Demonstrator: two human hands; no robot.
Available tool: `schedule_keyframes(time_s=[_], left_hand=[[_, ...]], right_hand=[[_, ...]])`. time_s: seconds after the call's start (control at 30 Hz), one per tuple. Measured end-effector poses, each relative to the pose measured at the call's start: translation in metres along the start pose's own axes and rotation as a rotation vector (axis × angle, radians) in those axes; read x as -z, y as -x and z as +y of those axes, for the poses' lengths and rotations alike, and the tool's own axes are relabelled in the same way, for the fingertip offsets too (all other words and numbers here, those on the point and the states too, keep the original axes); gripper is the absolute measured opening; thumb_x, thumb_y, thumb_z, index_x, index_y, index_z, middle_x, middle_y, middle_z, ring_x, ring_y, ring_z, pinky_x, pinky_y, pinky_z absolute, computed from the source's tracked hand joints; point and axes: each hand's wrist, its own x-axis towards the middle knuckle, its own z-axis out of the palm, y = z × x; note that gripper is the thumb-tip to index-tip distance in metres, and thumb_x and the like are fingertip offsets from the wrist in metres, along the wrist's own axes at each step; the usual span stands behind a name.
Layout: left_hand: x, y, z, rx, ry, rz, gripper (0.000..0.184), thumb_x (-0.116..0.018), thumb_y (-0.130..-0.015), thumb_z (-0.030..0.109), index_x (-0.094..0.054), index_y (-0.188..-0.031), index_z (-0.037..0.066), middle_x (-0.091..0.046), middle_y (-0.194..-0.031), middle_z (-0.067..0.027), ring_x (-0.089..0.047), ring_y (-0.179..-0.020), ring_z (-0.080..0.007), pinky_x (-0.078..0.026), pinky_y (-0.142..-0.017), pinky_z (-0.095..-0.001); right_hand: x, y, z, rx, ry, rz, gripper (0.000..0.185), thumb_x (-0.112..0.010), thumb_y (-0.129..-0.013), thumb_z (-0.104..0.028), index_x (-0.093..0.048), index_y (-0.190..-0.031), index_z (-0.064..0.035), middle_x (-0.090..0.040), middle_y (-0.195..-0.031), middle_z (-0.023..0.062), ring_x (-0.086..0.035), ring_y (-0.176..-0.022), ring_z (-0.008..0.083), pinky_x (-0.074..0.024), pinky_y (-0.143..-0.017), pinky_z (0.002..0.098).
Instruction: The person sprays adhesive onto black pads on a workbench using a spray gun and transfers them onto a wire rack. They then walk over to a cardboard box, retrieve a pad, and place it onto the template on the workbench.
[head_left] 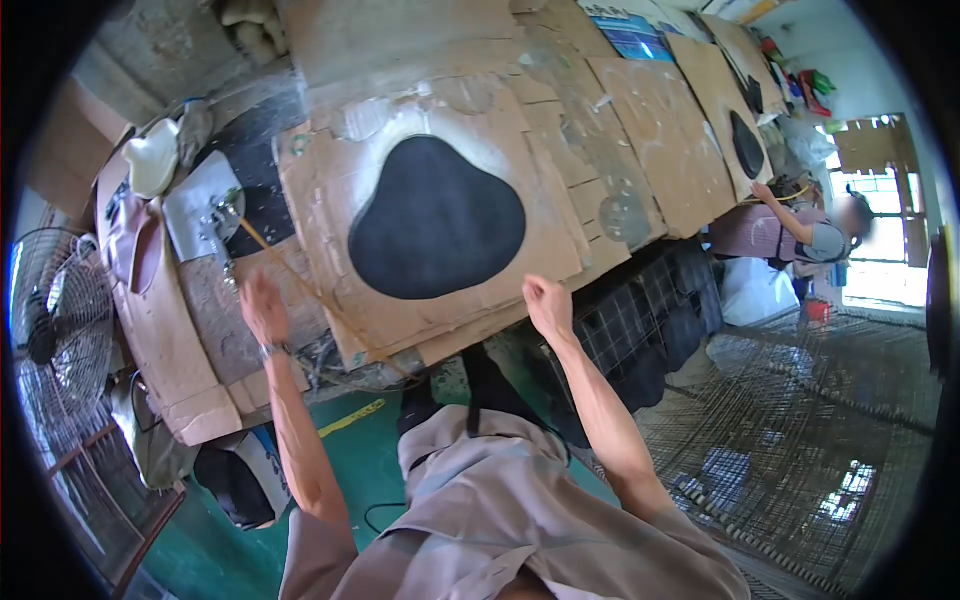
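Observation:
A black rounded-triangular pad [437, 220] lies flat on the cardboard-covered table [400, 335], with whitish residue around its upper edge. Just right of the pad's lower side, my right hand [548, 303] is raised with its fingers curled in; whatever it may hold is hidden. My left hand [264, 308] is at the table's near edge with its fingers extended, and nothing shows in it. Beyond its fingertips lies a metal spray gun [222, 225], joined to a tan hose [300, 282] that runs across the cardboard.
A standing fan [62, 310] is at the far left, near white and pinkish pieces on the table. Dark pads hang on a wire rack [640, 325] below the table edge. At the right, another person [825, 240] reaches towards a second black pad [746, 145].

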Motion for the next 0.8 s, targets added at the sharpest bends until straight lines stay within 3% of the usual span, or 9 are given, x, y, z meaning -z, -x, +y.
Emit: schedule_keyframes(time_s=[0.07, 0.1, 0.2, 0.27, 0.37, 0.43, 0.6, 0.8], left_hand=[[-0.02, 0.071, 0.043, -0.136, 0.117, -0.015, 0.03, -0.07, -0.089, 0.005, -0.072, -0.12, 0.006, -0.071, -0.101, -0.0145, -0.07, -0.094, -0.0304, -0.057, -0.082, -0.0401], [-0.025, 0.104, 0.081, 0.129, 0.243, -0.125, 0.03, -0.07, -0.087, 0.001, -0.073, -0.117, 0.006, -0.072, -0.1, -0.0147, -0.07, -0.093, -0.0274, -0.057, -0.08, -0.0373], [-0.046, 0.165, 0.149, 0.123, 0.313, -0.336, 0.019, -0.073, -0.085, 0.001, -0.07, -0.103, 0.006, -0.064, -0.087, -0.0093, -0.064, -0.075, -0.0215, -0.054, -0.067, -0.0335], [-0.06, 0.176, 0.18, 0.282, 0.345, -0.486, 0.02, -0.077, -0.084, 0.007, -0.065, -0.101, 0.006, -0.061, -0.087, -0.0087, -0.062, -0.077, -0.0224, -0.052, -0.07, -0.0349], [-0.096, 0.185, 0.182, 0.426, 0.274, -0.587, 0.032, -0.081, -0.082, 0.019, -0.06, -0.101, 0.006, -0.057, -0.088, -0.0083, -0.059, -0.08, -0.024, -0.051, -0.073, -0.0377], [-0.109, 0.185, 0.185, 0.386, 0.216, -0.523, 0.033, -0.081, -0.08, 0.019, -0.059, -0.1, 0.006, -0.057, -0.088, -0.009, -0.058, -0.082, -0.0251, -0.051, -0.075, -0.0388], [-0.117, 0.187, 0.181, 0.36, 0.135, -0.557, 0.035, -0.081, -0.076, 0.02, -0.055, -0.097, 0.007, -0.055, -0.092, -0.0095, -0.056, -0.091, -0.0299, -0.047, -0.083, -0.0413], [-0.119, 0.185, 0.183, 0.376, 0.118, -0.582, 0.036, -0.082, -0.076, 0.021, -0.055, -0.097, 0.007, -0.054, -0.092, -0.01, -0.056, -0.091, -0.0297, -0.047, -0.082, -0.0408]], right_hand=[[-0.009, -0.05, 0.015, 0.067, -0.037, 0.093, 0.016, -0.07, -0.095, -0.018, -0.073, -0.097, -0.0024, -0.069, -0.081, 0.0211, -0.07, -0.078, 0.0404, -0.0536, -0.069, 0.0454], [-0.011, -0.077, 0.017, 0.087, -0.034, 0.076, 0.015, -0.07, -0.094, -0.017, -0.073, -0.096, -0.002, -0.071, -0.084, 0.0208, -0.07, -0.08, 0.0407, -0.054, -0.07, 0.0464], [-0.029, -0.15, 0.022, 0.117, 0.054, 0.081, 0.016, -0.075, -0.092, -0.016, -0.075, -0.099, -0.0023, -0.074, -0.096, 0.02, -0.072, -0.089, 0.0397, -0.0561, -0.079, 0.0474], [-0.038, -0.183, 0.021, 0.224, 0.162, 0.147, 0.019, -0.076, -0.091, -0.016, -0.075, -0.102, -0.0005, -0.074, -0.099, 0.0199, -0.072, -0.092, 0.0397, -0.0572, -0.083, 0.047], [-0.042, -0.208, 0.02, 0.246, 0.262, 0.144, 0.014, -0.077, -0.089, -0.014, -0.075, -0.098, -0.0035, -0.073, -0.101, 0.0191, -0.071, -0.095, 0.0407, -0.0563, -0.082, 0.0496], [-0.046, -0.214, 0.022, 0.263, 0.348, 0.092, 0.012, -0.074, -0.092, -0.014, -0.071, -0.094, -0.0024, -0.071, -0.103, 0.018, -0.07, -0.101, 0.0375, -0.0574, -0.085, 0.0486], [-0.047, -0.214, 0.026, 0.334, 0.272, 0.053, 0.01, -0.068, -0.094, -0.01, -0.068, -0.089, -0.0014, -0.069, -0.095, 0.0156, -0.069, -0.095, 0.0354, -0.0578, -0.081, 0.0452], [-0.046, -0.204, 0.025, 0.323, 0.209, 0.153, 0.008, -0.073, -0.092, -0.01, -0.069, -0.092, -0.0027, -0.066, -0.097, 0.0152, -0.068, -0.095, 0.0356, -0.0564, -0.081, 0.0453]])
